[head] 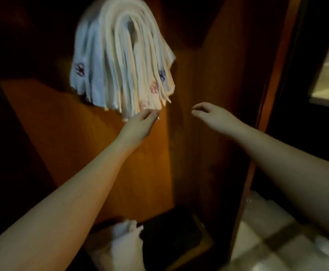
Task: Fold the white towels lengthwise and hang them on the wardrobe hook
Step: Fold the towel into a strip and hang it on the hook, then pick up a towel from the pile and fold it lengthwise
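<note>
Left grip (140, 122) loosely touches hanging towels' (120, 61) lower ends; right grip (210, 114) relaxed, beside.

wardrobe hook (130, 22) | folded white towels (120, 61) draped over it, hanging

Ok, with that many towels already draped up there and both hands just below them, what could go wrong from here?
1. The bundle of white towels is thick and fans out unevenly over one hanging point; a tug from the left hand at its lower ends could pull some off.
2. The right hand hangs free, supporting nothing, so slipping towels may not be caught.
3. The white cloth on the wardrobe floor could be overlooked in the dim light.
</note>
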